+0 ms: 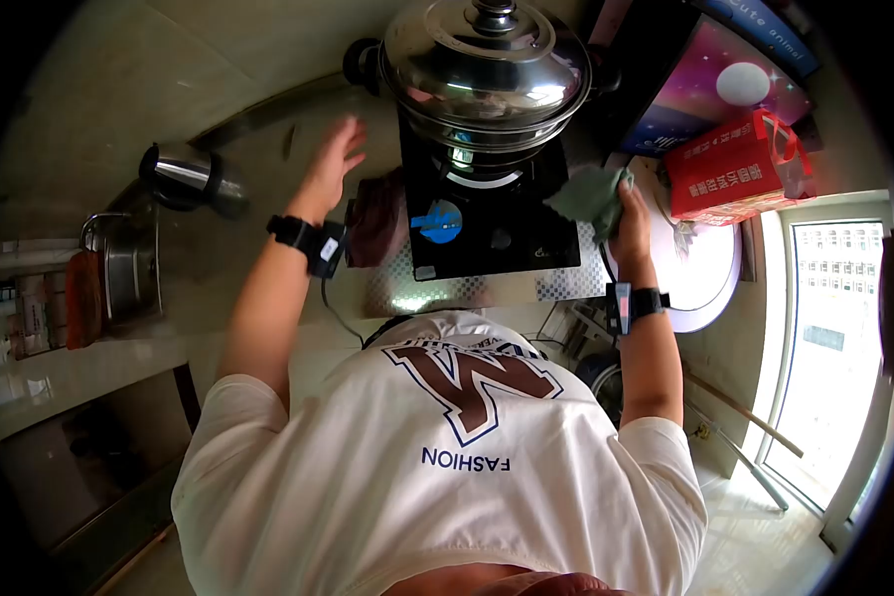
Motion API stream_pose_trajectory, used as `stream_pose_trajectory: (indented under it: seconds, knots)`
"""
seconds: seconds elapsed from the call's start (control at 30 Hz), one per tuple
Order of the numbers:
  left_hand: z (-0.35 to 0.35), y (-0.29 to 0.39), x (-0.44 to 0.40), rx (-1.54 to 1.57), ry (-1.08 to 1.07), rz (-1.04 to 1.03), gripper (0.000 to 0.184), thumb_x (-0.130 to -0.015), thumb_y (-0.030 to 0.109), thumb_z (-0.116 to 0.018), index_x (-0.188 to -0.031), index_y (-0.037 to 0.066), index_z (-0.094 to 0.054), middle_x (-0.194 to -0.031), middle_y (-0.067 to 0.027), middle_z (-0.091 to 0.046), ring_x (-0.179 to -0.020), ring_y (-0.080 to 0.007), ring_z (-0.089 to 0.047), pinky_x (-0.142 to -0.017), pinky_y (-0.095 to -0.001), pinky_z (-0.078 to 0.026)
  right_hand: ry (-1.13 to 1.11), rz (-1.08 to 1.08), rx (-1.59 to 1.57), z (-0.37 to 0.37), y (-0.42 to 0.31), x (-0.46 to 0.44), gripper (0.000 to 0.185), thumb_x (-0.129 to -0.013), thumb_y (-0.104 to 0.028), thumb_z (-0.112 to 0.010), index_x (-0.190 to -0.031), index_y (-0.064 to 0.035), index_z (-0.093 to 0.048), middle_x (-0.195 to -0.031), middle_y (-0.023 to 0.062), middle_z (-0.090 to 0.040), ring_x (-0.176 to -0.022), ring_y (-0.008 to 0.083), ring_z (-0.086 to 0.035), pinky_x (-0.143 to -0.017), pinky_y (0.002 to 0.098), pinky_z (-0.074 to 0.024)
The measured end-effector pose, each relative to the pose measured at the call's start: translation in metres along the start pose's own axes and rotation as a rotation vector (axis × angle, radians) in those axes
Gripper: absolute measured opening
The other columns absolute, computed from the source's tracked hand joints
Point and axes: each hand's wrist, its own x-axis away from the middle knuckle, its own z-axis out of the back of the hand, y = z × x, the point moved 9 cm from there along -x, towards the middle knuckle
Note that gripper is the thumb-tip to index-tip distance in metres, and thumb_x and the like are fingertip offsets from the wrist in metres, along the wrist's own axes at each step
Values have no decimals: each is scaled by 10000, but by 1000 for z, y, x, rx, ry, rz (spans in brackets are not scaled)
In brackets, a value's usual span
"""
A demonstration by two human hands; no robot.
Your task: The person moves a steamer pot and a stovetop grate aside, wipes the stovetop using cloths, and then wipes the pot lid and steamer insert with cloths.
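Note:
My left hand [336, 167] is raised over the counter, left of the black cooktop, with its fingers stretched out and nothing in it. Below it, a dark maroon cloth [375, 223] lies against the cooktop's left edge. On the right, my right hand [632, 226] grips a grey-green cloth [591, 199], which hangs over the cooktop's right edge. The black cooktop [497, 243] carries a round blue sticker. At its far side stands a shiny steel pot [487, 84] with a lid and black side handles.
A steel kettle [184, 177] stands on the left counter, near a sink [134, 263] with an orange cloth [83, 298] at its edge. To the right are a red gift bag [735, 169], a purple box [715, 89] and a round white surface [710, 278]. A glass door [824, 338] is at far right.

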Motion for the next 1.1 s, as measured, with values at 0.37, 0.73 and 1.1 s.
stream_pose_trajectory:
  seconds: [0.37,0.73,1.1]
  knots:
    - [-22,89,-48,530,286,-32,464,-1010,472,-578,-1308,117,-606,-1255,-108,-676,-1166,-295,-620,-1087,-569,-395,210,5,101,-86,-52,-101,590,-945,-502,-698,-1284,-44,-546,-1180,100,-676,-1006,266,-679,-975,438,-525]
    - [47,108,-6,708,176,-116,420,-1024,320,-549,-1275,-16,-575,-1276,-183,-653,-1104,-321,-660,-1026,-461,-524,-116,-5,-80,-195,-83,-37,444,-952,-314,-726,-1276,-82,-531,-1138,94,-644,-1021,237,-662,-809,416,-589]
    - [268,7,126,832,406,-139,374,-998,240,-610,-1310,34,-595,-1340,-97,-642,-1243,-245,-600,-1095,-411,-469,-304,-298,-218,-382,72,-6,424,-937,-158,-716,-1302,-69,-517,-1115,111,-655,-1018,267,-666,-816,454,-594]
